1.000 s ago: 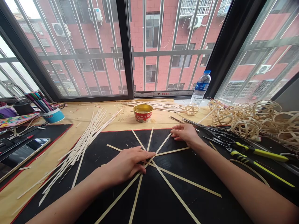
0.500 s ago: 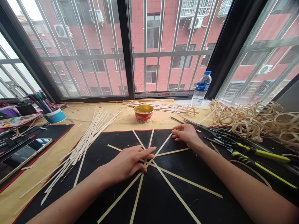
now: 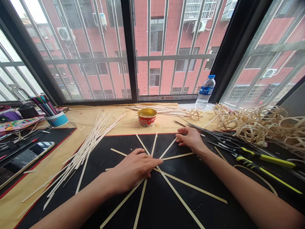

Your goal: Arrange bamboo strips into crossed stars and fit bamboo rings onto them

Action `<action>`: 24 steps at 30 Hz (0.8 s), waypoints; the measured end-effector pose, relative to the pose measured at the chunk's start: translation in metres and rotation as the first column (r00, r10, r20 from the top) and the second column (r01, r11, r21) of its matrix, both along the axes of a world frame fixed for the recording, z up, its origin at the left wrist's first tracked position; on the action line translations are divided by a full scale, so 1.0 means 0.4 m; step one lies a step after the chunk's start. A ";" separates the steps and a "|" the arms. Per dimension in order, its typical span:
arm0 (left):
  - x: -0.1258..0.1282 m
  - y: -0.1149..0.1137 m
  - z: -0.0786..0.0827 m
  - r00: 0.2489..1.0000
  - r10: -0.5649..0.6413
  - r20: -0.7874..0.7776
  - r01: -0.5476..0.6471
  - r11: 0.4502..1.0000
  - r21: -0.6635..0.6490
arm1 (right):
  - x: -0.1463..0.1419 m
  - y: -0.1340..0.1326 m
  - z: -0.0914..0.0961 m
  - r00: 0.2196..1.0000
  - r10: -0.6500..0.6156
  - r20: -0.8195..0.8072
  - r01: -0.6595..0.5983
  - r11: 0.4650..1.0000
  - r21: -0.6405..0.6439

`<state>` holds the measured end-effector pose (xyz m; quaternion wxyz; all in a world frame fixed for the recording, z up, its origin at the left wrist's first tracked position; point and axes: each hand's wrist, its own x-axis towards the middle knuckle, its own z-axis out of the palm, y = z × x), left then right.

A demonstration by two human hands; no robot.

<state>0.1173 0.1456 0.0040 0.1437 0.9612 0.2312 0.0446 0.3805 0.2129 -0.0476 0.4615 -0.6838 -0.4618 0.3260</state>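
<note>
Window bars and a red brick building fill the background. Below them, a tan work surface (image 3: 83, 121) carries a black mat (image 3: 162, 206).

Left hand (image 3: 133, 168): palm down, fingers together, pressing flat on the crossing of the strips (image 3: 190, 185); no pinch. The crossing is hidden beneath this hand, so the stacking order cannot be read. The strips radiate from under it across the mat as spokes.

Right hand (image 3: 190, 139): palm down, fingers lightly spread, near the mat's far edge; no pinch. It lies beside the tip of one strip; contact cannot be confirmed. Both forearms run in from the lower corners, cut off by the frame.

Scissors (image 3: 226, 144) and yellow-handled pliers (image 3: 267, 160) lie right of the right hand. Woven balls (image 3: 250, 133) pile beyond them, cut off at the right edge. A red bowl (image 3: 147, 117) and a bottle (image 3: 205, 92) stand farther back. Loose strips (image 3: 81, 156) lie left of the left hand.
</note>
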 end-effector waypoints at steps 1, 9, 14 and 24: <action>-0.001 -0.004 -0.002 1.000 -0.019 -0.024 0.020 0.999 0.034 | 0.002 -0.002 0.003 1.000 0.011 0.014 -0.011 1.000 0.008; 0.000 -0.032 -0.012 0.989 -0.024 -0.144 0.053 0.979 0.195 | -0.069 0.000 0.089 0.943 0.317 0.097 -0.321 0.947 0.027; 0.003 -0.033 -0.012 0.990 -0.005 -0.143 0.035 0.978 0.208 | -0.231 0.045 0.127 0.774 0.625 0.101 -0.611 0.779 -0.139; 0.004 -0.030 -0.015 0.994 -0.002 -0.111 0.024 0.981 0.191 | -0.324 0.127 0.157 0.536 0.841 0.075 -0.721 0.503 -0.478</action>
